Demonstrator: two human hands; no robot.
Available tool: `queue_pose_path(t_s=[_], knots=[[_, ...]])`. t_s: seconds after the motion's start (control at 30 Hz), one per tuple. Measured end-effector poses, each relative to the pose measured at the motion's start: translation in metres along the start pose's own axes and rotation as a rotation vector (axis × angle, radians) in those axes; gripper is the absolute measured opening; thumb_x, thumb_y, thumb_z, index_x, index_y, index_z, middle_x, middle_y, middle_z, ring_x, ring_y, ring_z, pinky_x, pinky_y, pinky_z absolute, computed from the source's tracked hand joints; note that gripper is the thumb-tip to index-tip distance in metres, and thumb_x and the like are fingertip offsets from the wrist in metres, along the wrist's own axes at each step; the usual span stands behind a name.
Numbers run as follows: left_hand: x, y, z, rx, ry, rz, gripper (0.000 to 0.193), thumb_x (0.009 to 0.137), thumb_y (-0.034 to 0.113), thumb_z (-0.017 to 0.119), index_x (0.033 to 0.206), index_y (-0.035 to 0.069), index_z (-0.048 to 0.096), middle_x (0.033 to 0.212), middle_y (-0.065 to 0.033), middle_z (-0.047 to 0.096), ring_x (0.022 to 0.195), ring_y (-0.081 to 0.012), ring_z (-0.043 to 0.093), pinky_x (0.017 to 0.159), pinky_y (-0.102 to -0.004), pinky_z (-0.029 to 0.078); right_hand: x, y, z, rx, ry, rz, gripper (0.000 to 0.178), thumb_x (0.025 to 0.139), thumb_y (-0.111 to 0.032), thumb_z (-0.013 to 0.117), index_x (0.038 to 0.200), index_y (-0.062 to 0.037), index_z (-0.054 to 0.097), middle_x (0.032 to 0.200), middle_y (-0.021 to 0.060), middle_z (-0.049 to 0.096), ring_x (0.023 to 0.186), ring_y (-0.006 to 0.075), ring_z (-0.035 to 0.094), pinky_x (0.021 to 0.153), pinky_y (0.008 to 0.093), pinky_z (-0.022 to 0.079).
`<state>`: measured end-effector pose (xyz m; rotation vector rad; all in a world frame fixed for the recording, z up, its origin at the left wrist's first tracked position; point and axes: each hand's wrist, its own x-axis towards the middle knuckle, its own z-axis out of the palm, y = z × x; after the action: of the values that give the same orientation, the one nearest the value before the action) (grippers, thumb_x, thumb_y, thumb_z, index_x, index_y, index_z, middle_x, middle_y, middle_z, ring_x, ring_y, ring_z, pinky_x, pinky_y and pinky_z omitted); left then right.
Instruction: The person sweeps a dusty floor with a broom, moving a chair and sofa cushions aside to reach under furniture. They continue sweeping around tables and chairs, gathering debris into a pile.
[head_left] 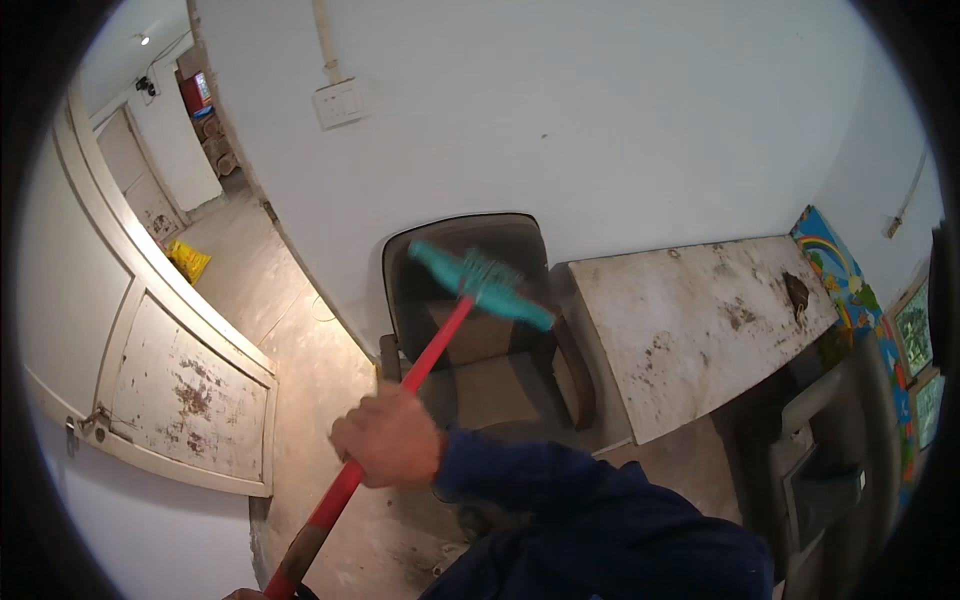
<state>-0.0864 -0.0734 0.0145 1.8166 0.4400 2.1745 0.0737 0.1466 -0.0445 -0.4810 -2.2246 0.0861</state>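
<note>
A long red pole with a teal crosswise head (478, 287) slants up across the view. The head is blurred, so I cannot tell whether it is a mop, brush or squeegee. My right hand (390, 437), at the end of a dark blue sleeve, is wrapped round the middle of the pole. At the lower edge only a sliver of my left hand (245, 594) shows, closed against the pole's lower end. Behind the teal head stands a dark, worn armchair (500, 375) with its back to the wall; the head overlaps its backrest in view.
A stained white table (690, 340) stands right of the chair, a small dark brown object (796, 292) on it. Another dark chair (840, 460) is at the lower right. To the left, a peeling white door (190, 390) stands ajar, with a yellow bag (188, 261) beyond it.
</note>
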Motion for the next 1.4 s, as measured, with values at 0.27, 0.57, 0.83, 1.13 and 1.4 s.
queue_pose_path(t_s=[0.27,0.57,0.83,1.13,1.4], knots=[[-0.013,-0.050,0.039,0.079,0.134,-0.159,0.034,0.098,0.038,0.045,0.082,0.009,0.054,0.075,-0.0083,0.054,0.076,-0.0286,0.053,0.085,-0.0529,0.044,0.002,0.102,-0.094,-0.475,0.696,0.120,0.029,0.068,-0.006,0.075,0.064,-0.0137,0.047,0.060,0.0024,0.048,0.056,0.0230,0.050,0.058,0.0370,0.029],[-0.044,-0.032,0.033,0.323,0.453,-0.093,0.041,0.101,0.037,0.037,0.073,0.010,0.048,0.069,-0.0056,0.047,0.072,-0.0254,0.052,0.079,-0.0521,0.045,0.012,0.103,-0.030,-0.142,0.159,-0.087,0.023,0.070,-0.015,0.075,0.068,-0.0162,0.052,0.061,0.0021,0.048,0.060,0.0223,0.052,0.061,0.0366,0.034],[-0.059,0.050,-0.003,0.328,0.275,0.267,0.040,0.098,0.042,0.046,0.091,0.006,0.062,0.083,-0.0065,0.056,0.081,-0.0265,0.054,0.073,-0.0458,0.048,0.064,0.045,-0.037,-0.027,0.412,-0.203,0.028,0.065,-0.013,0.077,0.066,-0.0136,0.050,0.063,0.0043,0.048,0.062,0.0248,0.050,0.062,0.0380,0.035],[-0.091,0.070,-0.021,0.382,0.454,0.350,0.029,0.097,0.034,0.052,0.111,0.009,0.056,0.105,-0.0073,0.053,0.097,-0.0278,0.051,0.084,-0.0403,0.046,0.140,0.108,-0.034,-0.118,0.704,-0.269,0.028,0.069,-0.006,0.071,0.064,-0.0092,0.044,0.062,0.0076,0.045,0.061,0.0296,0.045,0.061,0.0400,0.035],[-0.088,0.065,-0.033,0.260,0.454,0.251,0.032,0.102,0.031,0.049,0.123,0.007,0.053,0.122,-0.0137,0.050,0.114,-0.0372,0.048,0.098,-0.0473,0.050,0.194,0.123,-0.051,-0.147,0.561,-0.405,0.026,0.069,-0.005,0.068,0.062,-0.0091,0.044,0.058,0.0060,0.047,0.057,0.0275,0.047,0.059,0.0381,0.037]])
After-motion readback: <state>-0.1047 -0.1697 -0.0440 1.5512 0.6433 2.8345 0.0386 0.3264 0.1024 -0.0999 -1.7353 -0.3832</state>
